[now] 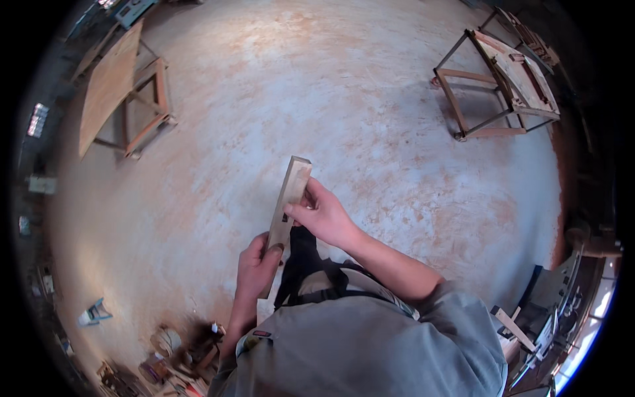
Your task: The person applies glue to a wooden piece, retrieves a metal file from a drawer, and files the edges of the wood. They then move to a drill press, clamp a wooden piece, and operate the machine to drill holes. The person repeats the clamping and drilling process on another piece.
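Note:
A pale, straight wooden bar (295,183) slants up and away in front of my body, its far end raised above the floor. A small dark slot or mark shows on its face near the middle. My left hand (256,268) is closed round the lower part, thumb lying on the face. Farther up, my right hand (323,215) grips the bar from the right side, with its thumb beside the dark slot and its other fingers partly hidden behind the wood. The near end of the bar reaches down past my left hand.
Far left stands a wheeled frame with a large wooden board (109,92). At the far right is a wheeled cart (506,86) with wood pieces. A blue-and-white stand (94,313) sits lower left, near wood scraps (169,341). Machinery (555,311) lines the lower right.

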Available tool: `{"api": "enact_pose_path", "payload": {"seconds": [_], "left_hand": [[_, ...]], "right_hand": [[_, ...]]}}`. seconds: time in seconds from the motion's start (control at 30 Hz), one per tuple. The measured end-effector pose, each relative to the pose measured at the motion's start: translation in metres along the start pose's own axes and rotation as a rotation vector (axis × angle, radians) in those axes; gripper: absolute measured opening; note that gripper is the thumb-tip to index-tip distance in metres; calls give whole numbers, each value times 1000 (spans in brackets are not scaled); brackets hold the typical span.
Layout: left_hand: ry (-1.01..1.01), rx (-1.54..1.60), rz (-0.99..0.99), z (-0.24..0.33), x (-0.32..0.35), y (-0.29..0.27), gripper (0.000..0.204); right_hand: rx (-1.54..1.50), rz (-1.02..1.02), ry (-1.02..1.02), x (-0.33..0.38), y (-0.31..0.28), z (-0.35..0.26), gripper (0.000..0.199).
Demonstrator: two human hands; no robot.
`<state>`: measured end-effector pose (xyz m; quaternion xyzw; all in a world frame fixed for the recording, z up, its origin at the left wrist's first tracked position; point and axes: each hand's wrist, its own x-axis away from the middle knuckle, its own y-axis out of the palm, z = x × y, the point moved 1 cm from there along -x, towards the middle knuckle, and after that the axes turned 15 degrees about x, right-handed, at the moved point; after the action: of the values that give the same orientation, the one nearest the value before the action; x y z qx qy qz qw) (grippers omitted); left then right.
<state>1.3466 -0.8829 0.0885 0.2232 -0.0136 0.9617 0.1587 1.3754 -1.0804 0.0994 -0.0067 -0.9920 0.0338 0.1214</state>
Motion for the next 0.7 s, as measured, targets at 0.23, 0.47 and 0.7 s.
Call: {"api": "enact_pose_path", "payload": {"seconds": [0.23, 0.47, 0.7], "left_hand": [[426, -313, 2, 95, -180, -12, 47], [609, -644, -27, 189, -337, -27, 53], [314, -608, -48, 270, -499, -41, 60]], "right_hand": [[-109, 99, 50, -176, -43, -46, 40], [-477, 29, 51, -331, -96, -78, 36], [-624, -78, 58, -520, -150, -97, 36]]}}
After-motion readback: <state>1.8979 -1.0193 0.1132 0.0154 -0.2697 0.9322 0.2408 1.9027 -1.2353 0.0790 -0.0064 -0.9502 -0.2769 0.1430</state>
